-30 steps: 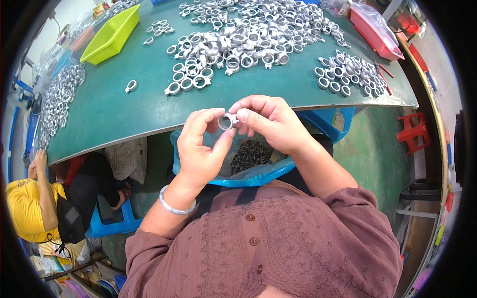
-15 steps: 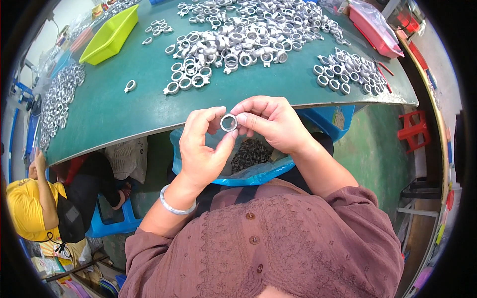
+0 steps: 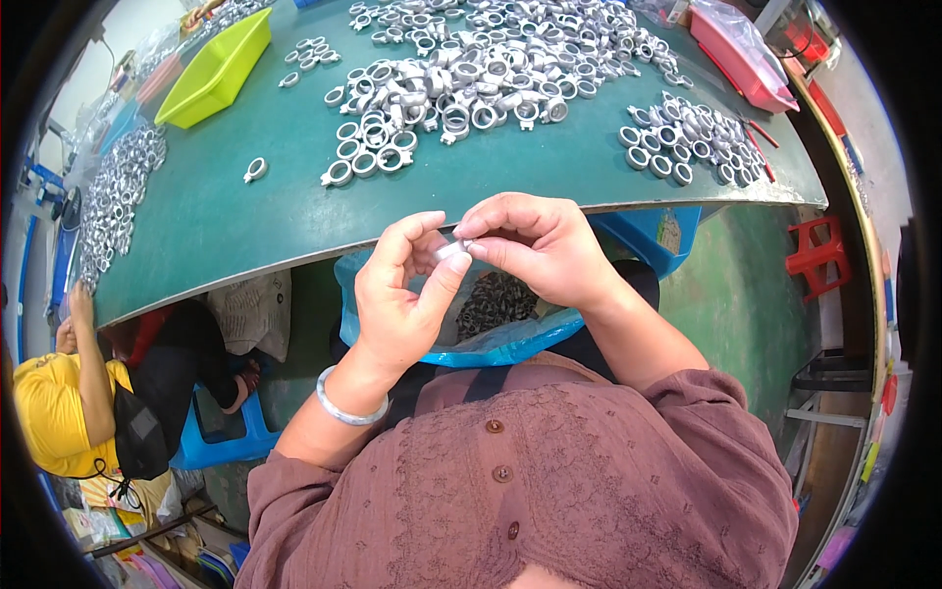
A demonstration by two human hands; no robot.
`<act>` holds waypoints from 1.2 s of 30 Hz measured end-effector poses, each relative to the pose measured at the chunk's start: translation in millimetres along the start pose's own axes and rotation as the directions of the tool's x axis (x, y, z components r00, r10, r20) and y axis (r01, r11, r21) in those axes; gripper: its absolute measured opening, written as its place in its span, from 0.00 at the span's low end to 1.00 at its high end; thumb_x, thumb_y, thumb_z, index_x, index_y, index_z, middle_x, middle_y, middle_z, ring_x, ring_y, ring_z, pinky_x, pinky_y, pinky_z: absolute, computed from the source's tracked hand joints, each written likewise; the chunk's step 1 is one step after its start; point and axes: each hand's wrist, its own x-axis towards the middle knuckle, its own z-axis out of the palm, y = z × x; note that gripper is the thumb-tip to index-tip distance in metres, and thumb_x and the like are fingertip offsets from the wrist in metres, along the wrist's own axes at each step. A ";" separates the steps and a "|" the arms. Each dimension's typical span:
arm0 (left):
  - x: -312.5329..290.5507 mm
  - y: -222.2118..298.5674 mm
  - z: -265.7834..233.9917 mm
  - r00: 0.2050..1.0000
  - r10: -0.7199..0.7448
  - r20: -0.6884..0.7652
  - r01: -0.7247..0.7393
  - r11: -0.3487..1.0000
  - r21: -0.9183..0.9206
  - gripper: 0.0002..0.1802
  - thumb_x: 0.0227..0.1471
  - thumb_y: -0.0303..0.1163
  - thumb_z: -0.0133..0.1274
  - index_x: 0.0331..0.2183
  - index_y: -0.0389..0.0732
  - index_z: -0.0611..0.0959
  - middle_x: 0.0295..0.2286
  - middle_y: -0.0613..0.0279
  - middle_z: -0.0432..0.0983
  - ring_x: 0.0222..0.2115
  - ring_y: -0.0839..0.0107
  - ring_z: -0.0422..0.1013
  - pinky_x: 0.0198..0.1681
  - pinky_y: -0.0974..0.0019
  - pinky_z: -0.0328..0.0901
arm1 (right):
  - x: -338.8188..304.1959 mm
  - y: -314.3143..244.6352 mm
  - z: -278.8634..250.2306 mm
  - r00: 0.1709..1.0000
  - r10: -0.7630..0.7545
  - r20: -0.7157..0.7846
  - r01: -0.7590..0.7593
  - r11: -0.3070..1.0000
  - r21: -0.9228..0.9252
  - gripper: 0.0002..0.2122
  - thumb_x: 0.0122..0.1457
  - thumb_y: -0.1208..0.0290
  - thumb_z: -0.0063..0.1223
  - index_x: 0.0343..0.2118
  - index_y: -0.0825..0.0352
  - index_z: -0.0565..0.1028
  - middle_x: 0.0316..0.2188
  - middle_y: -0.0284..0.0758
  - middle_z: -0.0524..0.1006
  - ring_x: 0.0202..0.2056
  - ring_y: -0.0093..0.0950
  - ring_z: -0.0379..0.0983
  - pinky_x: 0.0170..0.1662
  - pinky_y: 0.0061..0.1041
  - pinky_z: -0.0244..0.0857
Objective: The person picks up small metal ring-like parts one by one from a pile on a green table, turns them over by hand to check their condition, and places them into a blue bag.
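Holding a gray metal ring (image 3: pixel 450 251) just off the near edge of the green table (image 3: pixel 216 216), pinched by thumb and fingers of left hand (image 3: pixel 397 290) and right hand (image 3: pixel 557 253), apparently for steadiness from both sides. Tipped nearly edge-on, with long axis slanting slightly up rightward and opening hard to make out.

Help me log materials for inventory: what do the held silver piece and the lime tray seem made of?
Held silver piece: probably metal, from its pale grey sheen; blur leaves the finish uncertain.
Lime tray: likely smooth, satin moulded plastic, from its even colour.
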 end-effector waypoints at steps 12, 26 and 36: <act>-0.6 1.1 -2.3 0.986 0.159 0.047 -0.166 0.961 0.223 0.29 0.39 0.15 0.55 0.46 0.34 0.67 0.32 0.63 0.67 0.31 0.78 0.65 0.38 0.74 0.63 | -0.9 -0.3 0.4 0.999 0.038 0.016 -0.039 0.994 0.104 0.09 0.51 0.85 0.48 0.36 0.72 0.72 0.32 0.31 0.75 0.34 0.17 0.71 0.40 0.17 0.65; -4.2 0.8 -4.6 0.962 0.018 0.273 -0.157 0.853 0.497 0.18 0.38 0.26 0.59 0.36 0.35 0.77 0.27 0.60 0.69 0.27 0.71 0.67 0.30 0.71 0.63 | 93.2 15.4 -31.6 0.943 -0.333 -0.010 0.106 0.327 -0.939 0.10 0.49 0.72 0.51 0.36 0.68 0.73 0.29 0.41 0.74 0.32 0.40 0.71 0.37 0.34 0.64; -2.4 1.8 -7.3 0.987 -0.121 0.109 0.101 0.979 0.175 0.18 0.48 0.24 0.52 0.43 0.32 0.72 0.31 0.62 0.70 0.31 0.78 0.67 0.35 0.76 0.64 | 75.7 -0.8 -24.9 0.979 -0.197 -0.048 0.098 0.667 -0.739 0.05 0.50 0.77 0.51 0.31 0.69 0.72 0.22 0.33 0.73 0.22 0.21 0.68 0.27 0.21 0.62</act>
